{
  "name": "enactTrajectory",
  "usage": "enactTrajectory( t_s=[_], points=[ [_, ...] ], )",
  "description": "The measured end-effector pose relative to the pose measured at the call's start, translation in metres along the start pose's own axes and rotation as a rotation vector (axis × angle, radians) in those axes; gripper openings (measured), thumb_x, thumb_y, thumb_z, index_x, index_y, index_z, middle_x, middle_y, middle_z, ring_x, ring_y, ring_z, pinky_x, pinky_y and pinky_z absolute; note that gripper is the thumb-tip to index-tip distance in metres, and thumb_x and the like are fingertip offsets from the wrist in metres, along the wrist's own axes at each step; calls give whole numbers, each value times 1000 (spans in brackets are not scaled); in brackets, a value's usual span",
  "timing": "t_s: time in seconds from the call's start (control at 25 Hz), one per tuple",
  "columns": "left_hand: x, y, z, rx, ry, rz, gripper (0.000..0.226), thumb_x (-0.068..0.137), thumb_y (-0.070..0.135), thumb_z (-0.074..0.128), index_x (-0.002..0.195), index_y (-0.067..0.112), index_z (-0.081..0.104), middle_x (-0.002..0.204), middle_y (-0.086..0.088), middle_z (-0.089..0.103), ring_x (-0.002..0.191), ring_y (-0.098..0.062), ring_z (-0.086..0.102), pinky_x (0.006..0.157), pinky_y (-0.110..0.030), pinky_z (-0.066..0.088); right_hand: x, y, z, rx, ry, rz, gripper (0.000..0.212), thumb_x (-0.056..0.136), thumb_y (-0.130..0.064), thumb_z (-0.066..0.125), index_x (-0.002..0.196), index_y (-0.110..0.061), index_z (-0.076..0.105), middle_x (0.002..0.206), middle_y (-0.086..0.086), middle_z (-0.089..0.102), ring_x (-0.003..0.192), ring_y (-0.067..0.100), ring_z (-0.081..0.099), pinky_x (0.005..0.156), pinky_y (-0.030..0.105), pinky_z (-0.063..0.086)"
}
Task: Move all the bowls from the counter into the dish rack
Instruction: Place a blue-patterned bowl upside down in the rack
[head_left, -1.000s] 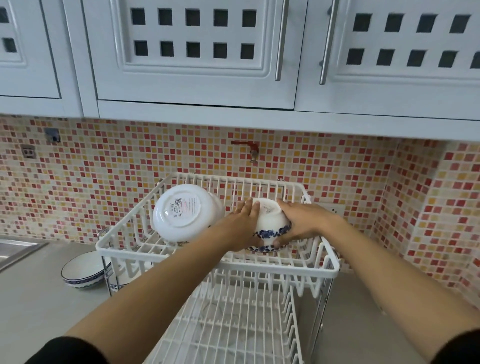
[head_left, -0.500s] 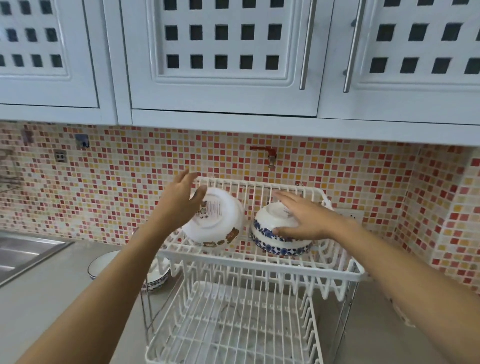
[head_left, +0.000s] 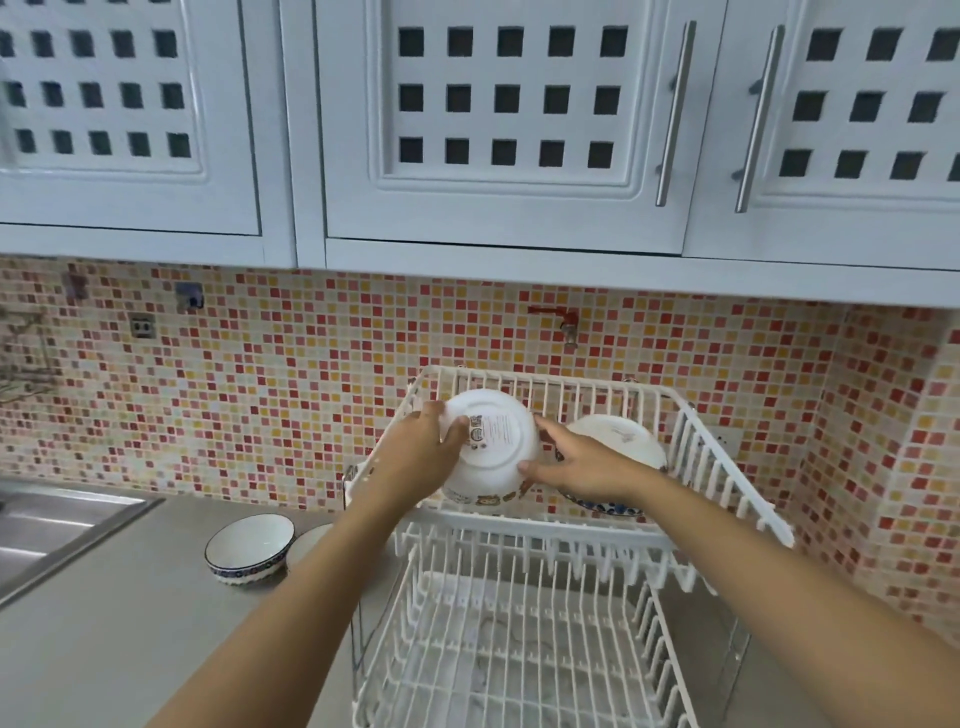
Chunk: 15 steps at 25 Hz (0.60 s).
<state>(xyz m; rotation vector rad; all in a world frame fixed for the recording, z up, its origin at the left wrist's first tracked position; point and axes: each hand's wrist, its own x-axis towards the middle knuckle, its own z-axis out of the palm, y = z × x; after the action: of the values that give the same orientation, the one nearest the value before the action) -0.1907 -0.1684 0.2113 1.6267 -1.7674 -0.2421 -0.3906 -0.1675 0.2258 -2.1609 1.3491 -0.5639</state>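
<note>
A white two-tier dish rack (head_left: 727, 467) stands on the grey counter (head_left: 104, 649). In its upper tier a white bowl with a label on its base (head_left: 493, 447) leans bottom towards me. My left hand (head_left: 421, 457) grips its left edge and my right hand (head_left: 576, 462) holds its right edge. Behind my right hand a blue-patterned bowl (head_left: 618, 441) rests in the same tier. On the counter left of the rack sits a blue-rimmed bowl (head_left: 249, 548); a second bowl (head_left: 309, 540) beside it is partly hidden by my left forearm.
The rack's lower tier (head_left: 519, 649) holds nothing. A steel sink (head_left: 52, 525) lies at the far left. Mosaic tiles cover the wall, with a small tap (head_left: 569, 325) above the rack. White cupboards (head_left: 493, 130) hang overhead. A tiled side wall closes the right.
My right hand left the blue-patterned bowl and moved left onto the white bowl. My left hand, open near it half a second ago, now grips its left edge.
</note>
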Motion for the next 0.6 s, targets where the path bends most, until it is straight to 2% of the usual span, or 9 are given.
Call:
enactTrajectory(
  t_s=[0.12, 0.28, 0.4, 0.48, 0.6],
  points=[
    [-2, 1, -1, -13, -20, 6, 62, 97, 46, 37, 145, 8, 32, 138, -19, 52, 122, -33, 53, 96, -39, 44, -5, -3, 2, -3, 9, 17, 80, 90, -36, 58, 150, -29, 5, 157, -4, 20, 139, 20, 32, 112, 35, 33],
    [-7, -4, -19, -125, -59, 58, 67, 98, 50, 25, 152, 12, 11, 156, -15, 28, 142, -32, 31, 113, -44, 28, -10, -22, 8, -24, 110, 96, 82, 90, -37, 58, 151, -22, 5, 158, 3, 21, 140, 23, 33, 96, 32, 45],
    [-13, -13, -62, -199, 46, 118, 61, 100, 45, 19, 151, 10, 19, 156, -13, 27, 144, -30, 27, 114, -42, 25, -13, -58, 15, -78, 292, 68, 75, 92, -40, 53, 151, -21, 10, 160, 1, 15, 144, 21, 25, 112, 37, 28],
    [-20, -27, -92, -234, 92, 135, 57, 102, 40, 20, 148, 8, 26, 154, -12, 33, 142, -28, 31, 113, -38, 27, -13, -92, 28, -61, 402, -9, 70, 93, -42, 49, 150, -22, 15, 159, -1, 17, 144, 19, 24, 113, 37, 25],
    [-33, -69, -130, -225, 135, 121, 56, 102, 40, 20, 148, 11, 26, 154, -10, 33, 142, -27, 32, 114, -37, 27, 0, -150, 69, 9, 508, -120, 65, 95, -41, 46, 150, -23, 17, 159, -2, 17, 144, 17, 21, 114, 35, 22]
  ],
)
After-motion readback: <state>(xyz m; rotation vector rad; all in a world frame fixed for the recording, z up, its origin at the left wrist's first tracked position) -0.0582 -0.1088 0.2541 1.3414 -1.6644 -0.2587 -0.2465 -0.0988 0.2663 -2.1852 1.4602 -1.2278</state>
